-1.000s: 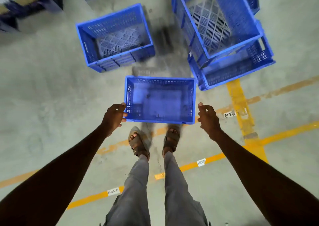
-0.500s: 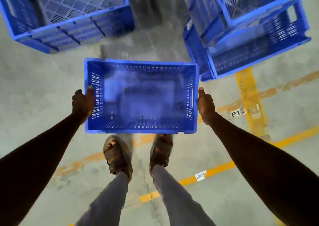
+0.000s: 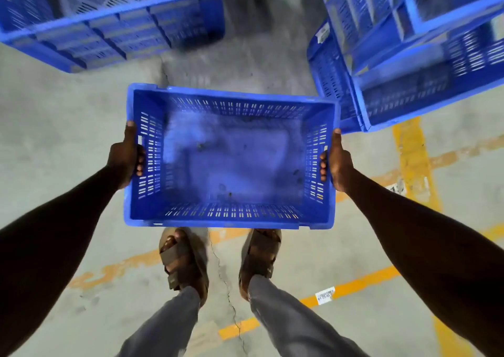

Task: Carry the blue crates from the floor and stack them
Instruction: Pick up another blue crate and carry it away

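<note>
An empty blue crate [image 3: 231, 220] with slotted walls sits in the middle of the view, just in front of my feet. My left hand [image 3: 124, 156] grips its left wall, fingers through the handle slot. My right hand [image 3: 336, 160] grips the right wall the same way, thumb up along the rim. A stack of blue crates [image 3: 409, 65] stands at the upper right, the top one skewed on the lower one. Another single blue crate [image 3: 109, 27] rests on the floor at the upper left.
The floor [image 3: 68, 138] is grey concrete with yellow painted lines [image 3: 411, 160] and small white labels [image 3: 324, 293]. My sandalled feet [image 3: 182, 258] stand just behind the held crate. A gap of bare floor runs between the left crate and the stack.
My hands have closed on the crate's side handles. The crate now looks larger and nearer to the camera, and the other crates have shifted up and out of the frame.
</note>
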The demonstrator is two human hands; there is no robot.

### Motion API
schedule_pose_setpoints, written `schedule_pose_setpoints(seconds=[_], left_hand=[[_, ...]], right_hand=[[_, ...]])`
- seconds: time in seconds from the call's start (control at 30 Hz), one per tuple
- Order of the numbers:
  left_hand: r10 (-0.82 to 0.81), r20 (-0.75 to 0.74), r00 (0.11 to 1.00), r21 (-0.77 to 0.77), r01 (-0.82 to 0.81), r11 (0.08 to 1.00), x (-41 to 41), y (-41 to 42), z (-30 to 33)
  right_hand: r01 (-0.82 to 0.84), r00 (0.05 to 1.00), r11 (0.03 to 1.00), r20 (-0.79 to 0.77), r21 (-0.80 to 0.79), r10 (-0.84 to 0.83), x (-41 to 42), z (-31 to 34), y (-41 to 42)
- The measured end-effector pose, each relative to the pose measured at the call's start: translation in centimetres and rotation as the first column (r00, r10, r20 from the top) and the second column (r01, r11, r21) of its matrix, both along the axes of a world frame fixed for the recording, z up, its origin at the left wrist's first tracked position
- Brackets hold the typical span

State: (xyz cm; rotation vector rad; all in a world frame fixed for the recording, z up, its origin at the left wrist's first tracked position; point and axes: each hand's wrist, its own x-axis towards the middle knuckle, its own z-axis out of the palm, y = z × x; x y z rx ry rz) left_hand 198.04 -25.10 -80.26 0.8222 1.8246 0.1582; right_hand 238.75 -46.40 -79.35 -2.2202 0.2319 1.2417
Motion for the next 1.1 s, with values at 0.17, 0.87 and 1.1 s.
schedule_pose_setpoints(seconds=[0.17, 0.87, 1.1], left_hand=[[0.042, 0.003, 0.999, -0.018, -0.042, 0.999, -2.2, -2.7, 9.8], [0.408, 0.309, 0.859, 0.074, -0.45, 0.89, -26.4, -22.1, 58.2], [0.566, 0.29, 0.772, 0.175, -0.624, 0.761, -37.1, -28.5, 62.0]], right_hand=[[-0.088, 0.996, 0.995, 0.011, 0.041, 0.088, -1.3, 8.9, -0.2], [-0.504, 0.862, 0.784, 0.146, 0.363, 0.486, -18.5, 57.7, 1.4], [-0.672, 0.727, 0.621, 0.204, 0.403, 0.655, -31.0, 60.7, 4.7]])
